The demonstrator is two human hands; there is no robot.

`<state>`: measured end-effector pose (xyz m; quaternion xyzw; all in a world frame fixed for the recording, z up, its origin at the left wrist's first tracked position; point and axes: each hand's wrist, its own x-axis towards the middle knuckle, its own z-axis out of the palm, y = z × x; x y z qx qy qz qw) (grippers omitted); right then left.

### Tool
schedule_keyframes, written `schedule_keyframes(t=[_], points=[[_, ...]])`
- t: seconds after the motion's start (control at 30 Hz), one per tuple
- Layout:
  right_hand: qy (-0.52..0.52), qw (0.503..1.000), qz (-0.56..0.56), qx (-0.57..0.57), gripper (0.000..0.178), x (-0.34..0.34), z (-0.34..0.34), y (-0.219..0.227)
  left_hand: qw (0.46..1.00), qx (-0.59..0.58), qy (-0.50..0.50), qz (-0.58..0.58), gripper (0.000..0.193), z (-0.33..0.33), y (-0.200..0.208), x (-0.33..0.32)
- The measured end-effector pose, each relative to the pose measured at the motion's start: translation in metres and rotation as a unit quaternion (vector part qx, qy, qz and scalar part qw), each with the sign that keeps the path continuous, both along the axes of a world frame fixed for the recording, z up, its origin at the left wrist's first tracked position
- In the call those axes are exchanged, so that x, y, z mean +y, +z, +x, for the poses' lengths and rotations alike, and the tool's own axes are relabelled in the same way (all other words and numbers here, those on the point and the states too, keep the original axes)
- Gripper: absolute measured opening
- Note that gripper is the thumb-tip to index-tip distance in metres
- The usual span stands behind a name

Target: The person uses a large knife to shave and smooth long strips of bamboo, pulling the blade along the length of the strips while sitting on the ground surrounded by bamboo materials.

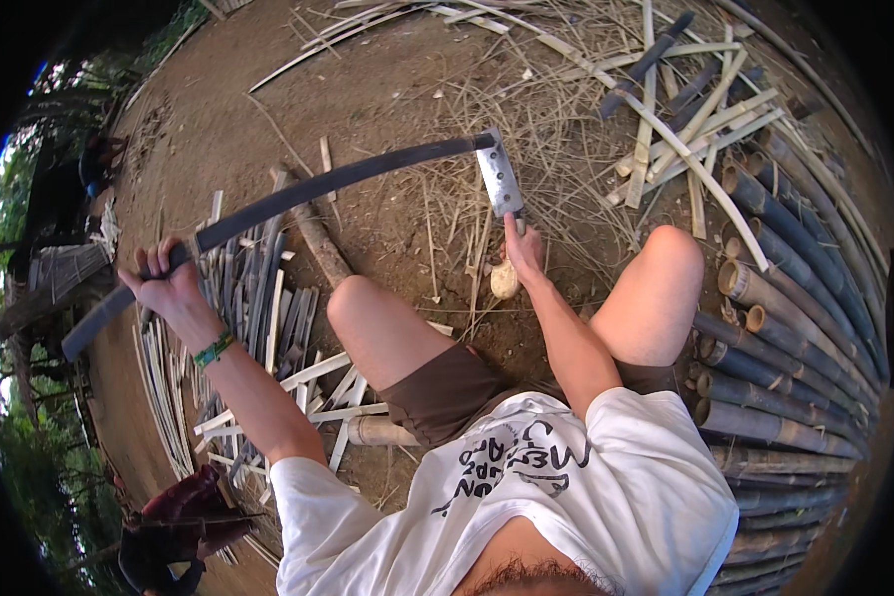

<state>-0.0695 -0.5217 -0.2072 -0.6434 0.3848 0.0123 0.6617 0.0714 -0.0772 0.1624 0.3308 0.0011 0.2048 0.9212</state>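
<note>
My left hand [172, 288], raised out to the left, is closed around a long dark bamboo strip [343, 179]. The strip curves across in front of me, and its near end sticks out behind the hand. My right hand [523, 250] grips a cleaver [500, 179] by its handle, whose pale rounded end shows below the fist. The broad metal blade has several dark spots or holes. Its tip meets the far end of the strip; whether it has cut in, I cannot tell.
Split bamboo strips [265, 283] lie piled beside my left knee, near a round stick [318, 238]. Whole bamboo poles [795, 348] are stacked at the right. Pale strips [700, 129] and shavings [536, 109] litter the dirt ahead. Another person [164, 541] is at the lower left.
</note>
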Motion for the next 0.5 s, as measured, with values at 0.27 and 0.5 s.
schedule_keyframes(t=[0.27, 0.5], points=[[-0.107, 0.993, 0.014, -0.039, 0.051, -0.055, -0.019, -0.005, 0.969, 0.196, 0.134, -0.069, 0.054, -0.017, -0.204, 0.036], [0.04, 0.998, 0.032, 0.037, 0.054, -0.075, 0.008, -0.023, 0.937, 0.259, 0.224, -0.078, 0.046, -0.034, -0.308, 0.05]])
